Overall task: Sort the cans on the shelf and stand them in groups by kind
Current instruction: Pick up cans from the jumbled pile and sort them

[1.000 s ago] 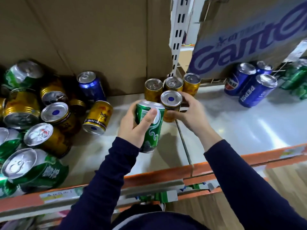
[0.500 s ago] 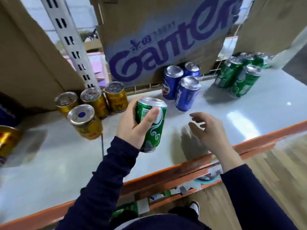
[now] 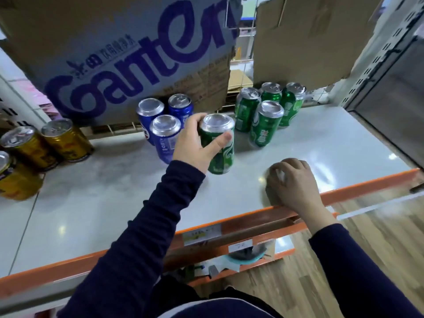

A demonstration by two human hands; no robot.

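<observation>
My left hand (image 3: 195, 143) grips a green can (image 3: 221, 152) upright, held just above the white shelf (image 3: 114, 203) between two groups. Three blue cans (image 3: 164, 134) stand to its left at the back. Several green cans (image 3: 263, 115) stand upright to its right at the back. Gold cans (image 3: 48, 143) stand at the far left. My right hand (image 3: 291, 180) rests on the shelf near the front edge with its fingers curled under, holding nothing.
A cardboard box with purple lettering (image 3: 137, 53) and a plain cardboard sheet (image 3: 309, 37) close the back of the shelf. An orange rail (image 3: 252, 219) runs along the front edge. A metal upright (image 3: 378, 65) bounds the right side. Wooden floor (image 3: 367, 226) lies below.
My view has swung right, bringing the green group closer. My left hand has carried the green can to the right, towards the green group. My right hand has dropped onto the shelf and curled.
</observation>
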